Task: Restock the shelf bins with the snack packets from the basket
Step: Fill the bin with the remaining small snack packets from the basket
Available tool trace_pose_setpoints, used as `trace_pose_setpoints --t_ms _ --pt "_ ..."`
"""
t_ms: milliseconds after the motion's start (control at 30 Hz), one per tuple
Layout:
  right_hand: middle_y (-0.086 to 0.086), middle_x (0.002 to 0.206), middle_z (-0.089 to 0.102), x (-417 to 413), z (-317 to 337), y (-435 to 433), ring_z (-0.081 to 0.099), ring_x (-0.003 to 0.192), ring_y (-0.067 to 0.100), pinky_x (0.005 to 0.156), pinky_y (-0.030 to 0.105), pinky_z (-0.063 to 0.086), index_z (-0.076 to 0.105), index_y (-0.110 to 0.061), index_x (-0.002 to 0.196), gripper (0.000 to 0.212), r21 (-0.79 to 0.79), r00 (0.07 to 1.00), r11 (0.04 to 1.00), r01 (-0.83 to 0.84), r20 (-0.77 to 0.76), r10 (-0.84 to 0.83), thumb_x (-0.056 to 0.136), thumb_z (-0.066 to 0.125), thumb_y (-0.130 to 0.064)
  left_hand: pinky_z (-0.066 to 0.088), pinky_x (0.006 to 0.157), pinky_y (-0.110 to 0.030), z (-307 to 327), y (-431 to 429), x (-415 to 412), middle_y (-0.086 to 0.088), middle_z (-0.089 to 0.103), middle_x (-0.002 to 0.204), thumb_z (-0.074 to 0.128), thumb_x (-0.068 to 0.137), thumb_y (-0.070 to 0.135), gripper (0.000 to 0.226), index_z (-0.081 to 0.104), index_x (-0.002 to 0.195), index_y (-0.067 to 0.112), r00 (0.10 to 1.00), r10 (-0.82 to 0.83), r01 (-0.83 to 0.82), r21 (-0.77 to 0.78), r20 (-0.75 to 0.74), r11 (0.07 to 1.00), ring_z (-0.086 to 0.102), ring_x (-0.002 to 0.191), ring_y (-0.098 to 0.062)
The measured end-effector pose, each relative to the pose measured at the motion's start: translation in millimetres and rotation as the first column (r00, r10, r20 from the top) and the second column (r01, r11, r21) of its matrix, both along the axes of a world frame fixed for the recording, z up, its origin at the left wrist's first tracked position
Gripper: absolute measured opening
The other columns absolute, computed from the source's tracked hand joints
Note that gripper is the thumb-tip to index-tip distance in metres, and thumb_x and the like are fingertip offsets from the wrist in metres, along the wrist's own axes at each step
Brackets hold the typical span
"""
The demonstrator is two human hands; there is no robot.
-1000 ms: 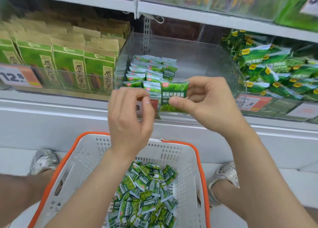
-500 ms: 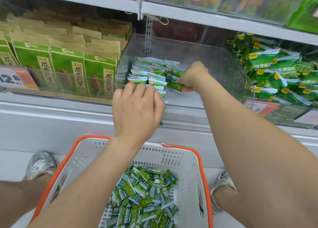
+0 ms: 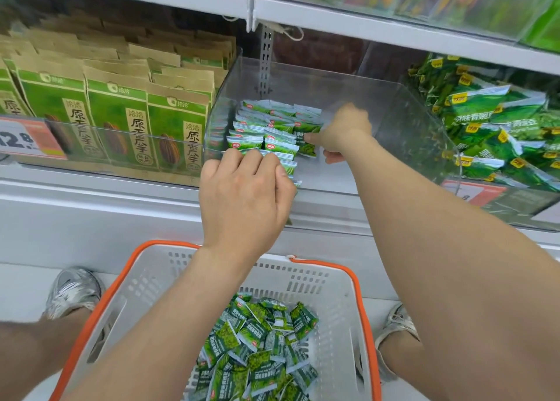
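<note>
A clear plastic bin (image 3: 403, 118) on the shelf holds rows of small green snack packets (image 3: 263, 128) along its left side. My right hand (image 3: 342, 131) reaches into the bin and pinches one green packet (image 3: 307, 144) at the right end of the rows. My left hand (image 3: 245, 194) is at the bin's front edge, fingers curled over the front packets (image 3: 288, 165). Below, a white basket with an orange rim (image 3: 339, 294) holds a loose pile of the same green packets (image 3: 260, 349).
Left of the bin stand kraft-and-green seed bags (image 3: 118, 118) behind a clear front with a price tag (image 3: 24, 138). A bin of larger green pea bags (image 3: 497, 134) is on the right. An upper shelf rail (image 3: 363, 21) overhangs. My shoes (image 3: 72, 291) flank the basket.
My right hand carried a green packet from in front of the shelf into the bin and now sets it beside the rows. My left hand rose to the bin's front edge.
</note>
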State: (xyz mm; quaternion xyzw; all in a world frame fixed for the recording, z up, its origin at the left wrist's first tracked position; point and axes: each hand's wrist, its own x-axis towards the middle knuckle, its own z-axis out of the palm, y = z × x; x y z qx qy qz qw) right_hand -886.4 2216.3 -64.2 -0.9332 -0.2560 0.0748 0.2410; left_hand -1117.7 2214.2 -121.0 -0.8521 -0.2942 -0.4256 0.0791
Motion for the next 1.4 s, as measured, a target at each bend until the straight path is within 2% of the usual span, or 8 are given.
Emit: trace_pose_setpoints --t_ms 133,267,433,533,700,833,1100,1400 --pt "0.013 0.088 0.072 -7.2 8.1 -15.0 0.073 0.053 0.026 0.061 0.041 0.065 0.059 -0.008 0.095 0.039 0.007 1.0 1.0 -0.007 -0.026 0.007 0.081 0.088 -0.028 0.027 0.071 -0.042 3.3 -2.2 -5.1 -0.002 0.058 0.081 0.034 0.111 0.032 0.038 0.06 0.087 0.016 0.999 -0.036 0.035 -0.041 -0.021 0.999 0.049 0.08 -0.03" --pt "0.017 0.099 0.066 -16.7 10.4 -35.6 0.069 0.081 0.032 0.059 0.03 0.055 0.062 -0.003 0.092 0.011 0.032 0.988 0.994 -0.1 0.119 0.095 0.085 0.059 -0.011 0.041 0.087 -0.044 7.4 -7.2 -14.1 -0.003 0.064 0.104 0.047 0.109 0.027 0.023 0.065 0.105 0.014 0.969 -0.222 0.234 -0.125 0.107 0.964 0.058 0.1 -0.03" --pt "-0.001 0.06 0.062 -72.2 7.3 -93.3 0.059 0.07 0.027 0.071 0.03 0.047 0.068 -0.012 0.076 0.021 0.431 0.88 0.844 -0.319 0.465 0.096 0.092 0.057 -0.019 0.043 0.08 -0.049 -14.0 -35.9 -27.9 -0.011 0.065 0.1 0.062 0.097 0.015 0.011 0.069 0.094 0.007 0.931 -0.25 0.26 -0.002 0.264 0.966 0.059 0.091 -0.038" --pt "-0.006 0.047 0.051 -114.1 -14.3 -128.0 0.047 0.043 0.013 0.053 0.027 0.04 0.066 -0.014 0.074 0.011 0.607 0.788 0.593 -0.529 0.61 0.078 0.085 0.067 -0.012 0.042 0.07 -0.044 -48.3 -44.7 -30.5 -0.005 0.06 0.087 0.061 0.093 0.015 0.009 0.063 0.087 0.008 0.896 -0.43 0.443 -0.139 0.112 0.886 0.053 0.081 -0.031" --pt "-0.007 0.048 0.052 -132.5 -112.8 -153.7 0.049 0.042 0.017 0.045 0.03 0.045 0.065 -0.016 0.076 0.009 0.357 0.722 0.698 -0.62 0.607 0.331 0.08 0.059 -0.021 0.052 0.06 -0.038 -121.6 -41.7 -42.4 0.011 0.057 0.071 0.048 0.092 0.039 0.017 0.052 0.077 0.031 0.781 -0.523 0.212 -0.644 -0.34 0.735 0.055 0.066 -0.016" --pt "-0.004 0.07 0.067 -133.0 -183.5 -173.9 0.063 0.068 0.026 0.06 0.032 0.049 0.068 -0.025 0.085 0.016 -0.147 0.779 0.789 -0.596 0.13 0.613 0.084 0.054 -0.033 0.046 0.057 -0.034 -175.4 -47.2 -60.2 0.007 0.058 0.068 0.051 0.098 0.026 0.027 0.049 0.071 0.027 0.608 -0.616 -0.006 -0.779 -0.501 0.627 0.055 0.063 -0.016" --pt "0.017 0.115 0.064 -188.6 -298.9 -213.8 0.068 0.096 0.033 0.07 0.039 0.056 0.06 -0.006 0.121 0.031 -0.55 0.61 0.283 -0.786 -0.612 0.504 0.09 0.062 -0.002 0.052 0.078 -0.038 -264.8 -77.8 -87.3 -0.007 0.068 0.114 0.053 0.103 0.015 0.02 0.069 0.115 0.016 0.278 -0.777 -0.397 -0.804 -0.565 0.443 0.062 0.092 -0.025" --pt "0.009 0.088 0.046 -231.9 -327.7 -215.8 0.056 0.078 0.028 0.06 0.035 0.048 0.049 -0.007 0.08 0.024 -0.555 0.607 0.286 -0.781 -0.569 0.554 0.088 0.067 0.007 0.055 0.104 -0.042 -287.5 -84.0 -97.0 -0.011 0.062 0.14 0.056 0.096 -0.009 0.049 0.067 0.138 0.013 0.235 -0.807 -0.44 -0.8 -0.542 0.409 0.063 0.123 -0.032"
